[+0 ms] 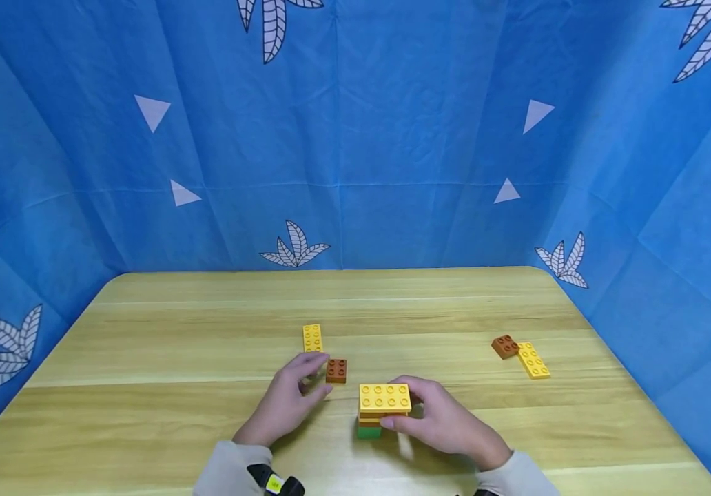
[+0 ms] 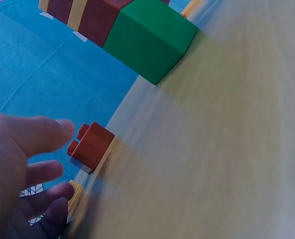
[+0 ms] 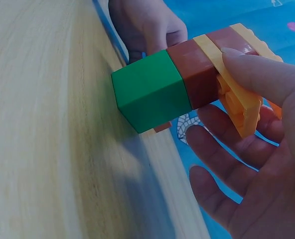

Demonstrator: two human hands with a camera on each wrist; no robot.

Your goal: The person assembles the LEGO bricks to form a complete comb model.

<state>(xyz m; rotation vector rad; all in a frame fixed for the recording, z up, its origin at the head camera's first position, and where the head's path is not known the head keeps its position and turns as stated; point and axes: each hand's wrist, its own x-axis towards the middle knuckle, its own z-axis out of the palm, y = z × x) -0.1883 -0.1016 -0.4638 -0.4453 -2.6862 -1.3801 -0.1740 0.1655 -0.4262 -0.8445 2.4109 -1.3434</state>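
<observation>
In the head view my right hand [image 1: 448, 421] grips a stack of toy building bricks [image 1: 384, 397] from its right side, thumb in front. The right wrist view shows the layers: a green block [image 3: 150, 92] at the bottom, then brown, yellow, brown and a yellow plate on top. The yellow plates stick out past the narrower blocks. My left hand [image 1: 284, 401] hovers low over the table with spread, bent fingers and holds nothing. Just off its fingertips lies a small brown brick [image 1: 336, 370], studs up. A yellow plate brick [image 1: 312, 337] lies beyond those fingers.
On the right side of the wooden table [image 1: 207, 310], another brown brick [image 1: 505, 346] lies against a second yellow plate brick [image 1: 534, 360]. A blue cloth [image 1: 393, 138] with leaf and triangle prints hangs behind and beside the table.
</observation>
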